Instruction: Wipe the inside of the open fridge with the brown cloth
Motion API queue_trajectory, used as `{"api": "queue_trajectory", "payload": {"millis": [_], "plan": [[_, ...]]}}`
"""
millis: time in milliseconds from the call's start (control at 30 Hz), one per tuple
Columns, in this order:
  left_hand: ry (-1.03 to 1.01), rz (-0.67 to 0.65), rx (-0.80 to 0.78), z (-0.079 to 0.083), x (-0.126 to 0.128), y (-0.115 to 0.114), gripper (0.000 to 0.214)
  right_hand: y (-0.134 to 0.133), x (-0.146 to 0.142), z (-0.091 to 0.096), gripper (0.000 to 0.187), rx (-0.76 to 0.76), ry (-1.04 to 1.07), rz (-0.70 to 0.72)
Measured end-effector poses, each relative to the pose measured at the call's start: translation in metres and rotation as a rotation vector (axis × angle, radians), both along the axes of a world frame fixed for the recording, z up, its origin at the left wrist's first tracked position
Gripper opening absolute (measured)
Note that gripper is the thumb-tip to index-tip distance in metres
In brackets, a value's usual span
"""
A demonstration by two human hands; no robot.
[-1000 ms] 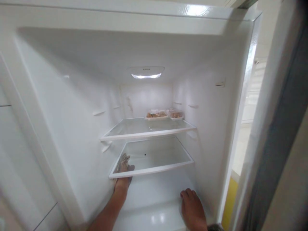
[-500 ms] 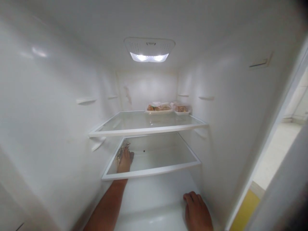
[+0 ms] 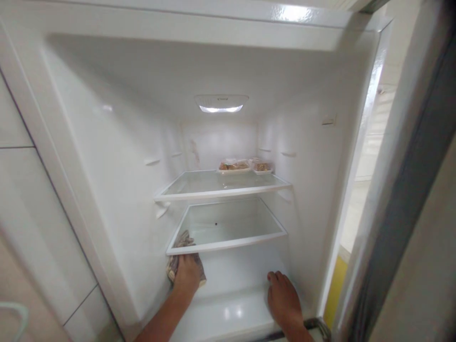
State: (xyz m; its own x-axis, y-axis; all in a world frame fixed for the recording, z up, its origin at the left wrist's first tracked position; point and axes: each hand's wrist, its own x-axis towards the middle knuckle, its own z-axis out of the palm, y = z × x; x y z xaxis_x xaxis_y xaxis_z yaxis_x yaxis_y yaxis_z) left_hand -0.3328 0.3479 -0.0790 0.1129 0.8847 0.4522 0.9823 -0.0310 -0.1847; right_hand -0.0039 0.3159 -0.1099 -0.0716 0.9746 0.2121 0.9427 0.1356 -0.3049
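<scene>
My left hand (image 3: 187, 273) is closed on a patterned brown and white cloth (image 3: 197, 273) at the left of the refrigerator. The cloth lies beneath the lower glass shelf (image 3: 228, 245), and part of it shows through the glass. My fingertips are partly hidden by the shelf's front edge and the cloth. Over at the right, my right hand (image 3: 284, 297) leans on the white refrigerator floor (image 3: 235, 289), palm down, with its fingers loosely bent and nothing in them.
On the upper glass shelf (image 3: 213, 193) sit two wrapped food trays, one left (image 3: 233, 166) and one right (image 3: 262, 166). A lit lamp (image 3: 221, 104) is in the ceiling. The open door (image 3: 399, 190) stands at the right. A small dark spot (image 3: 215, 223) shows through the lower shelf.
My left hand has drawn the cloth from deep under the lower shelf toward the front. The view has moved back, showing the refrigerator's frame. My right hand stays on the floor at the right.
</scene>
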Motion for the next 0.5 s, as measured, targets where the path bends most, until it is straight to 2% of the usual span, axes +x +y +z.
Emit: {"api": "queue_trajectory", "payload": {"millis": [133,200,267,367,433,500], "plan": [[0.197,0.04,-0.064,0.002,0.002,-0.048,0.04,0.002,-0.001,0.004,0.045,-0.035,-0.011,0.001],[0.18,0.008,-0.054,-0.002,-0.005,-0.064,0.041,0.003,-0.002,0.007,0.046,-0.063,-0.007,-0.017],[0.154,-0.028,-0.043,-0.008,-0.013,-0.07,0.042,0.005,-0.003,0.007,0.046,-0.089,0.003,-0.045],[0.216,-0.006,-0.108,-0.015,-0.023,-0.059,0.052,0.008,-0.004,0.006,0.047,-0.098,0.026,-0.068],[0.267,0.031,-0.172,-0.017,-0.025,-0.042,0.067,0.009,-0.003,0.004,0.046,-0.097,0.038,-0.062],[0.208,0.011,-0.162,-0.016,-0.026,-0.021,0.075,0.009,-0.002,0.002,0.045,-0.1,0.047,-0.057]]}}
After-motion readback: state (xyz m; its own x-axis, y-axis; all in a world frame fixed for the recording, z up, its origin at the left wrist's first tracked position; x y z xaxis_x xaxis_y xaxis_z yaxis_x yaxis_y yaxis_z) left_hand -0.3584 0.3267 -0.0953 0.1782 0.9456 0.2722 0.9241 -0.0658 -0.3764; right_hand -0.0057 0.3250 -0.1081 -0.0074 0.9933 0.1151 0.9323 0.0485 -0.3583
